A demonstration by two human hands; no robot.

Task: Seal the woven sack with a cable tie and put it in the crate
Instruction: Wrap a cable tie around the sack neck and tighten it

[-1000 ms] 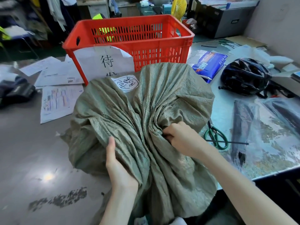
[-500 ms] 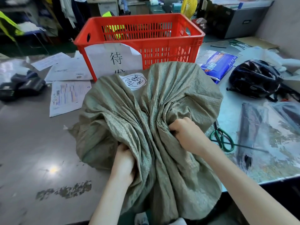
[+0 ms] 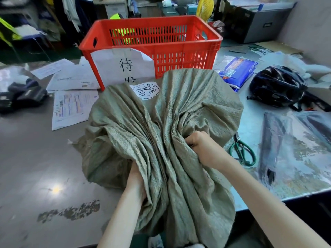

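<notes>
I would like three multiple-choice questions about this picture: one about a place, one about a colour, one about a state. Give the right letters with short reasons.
1. Where are the scissors?
A. in the crate
B. on the table, right of the sack
C. on the helmet

2. What colour is the crate?
A. blue
B. grey
C. red

3. What do the hands do?
A. both grip the sack
B. both rest on the table
C. one holds scissors

Answers: 1 B, they lie on the table beside the sack. 2 C, its walls are red. 3 A, the left hand and right hand clutch bunched fabric.
</notes>
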